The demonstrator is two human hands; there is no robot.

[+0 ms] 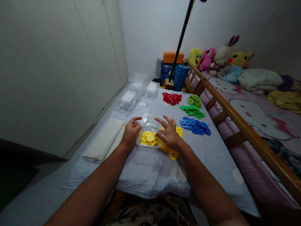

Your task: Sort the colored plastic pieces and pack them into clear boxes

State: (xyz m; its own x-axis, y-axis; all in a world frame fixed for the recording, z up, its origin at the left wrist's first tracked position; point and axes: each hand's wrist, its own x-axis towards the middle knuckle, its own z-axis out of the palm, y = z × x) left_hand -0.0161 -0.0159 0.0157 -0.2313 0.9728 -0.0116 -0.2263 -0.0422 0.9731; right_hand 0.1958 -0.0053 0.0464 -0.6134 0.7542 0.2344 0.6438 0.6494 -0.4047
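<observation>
In front of me on the cloth sits a clear plastic container point(150, 118) with several yellow snowflake-shaped building discs point(149, 138) in its near part. My left hand point(132, 132) is closed at the container's left wall, its fingers curled against the rim. Over the right side of the container is my right hand point(169, 133), fingers spread and holding nothing I can see. Beneath and beside that hand lie more yellow discs point(174, 154) on the cloth, partly hidden by it.
Red pieces point(172, 98), light green discs point(194, 101), green discs point(192, 111) and blue discs point(195, 125) lie in piles on the right. Other clear containers point(127, 96) stand at the back left. A folded cream cloth point(105, 139) lies left; a wooden bed rail point(221, 110) borders the right.
</observation>
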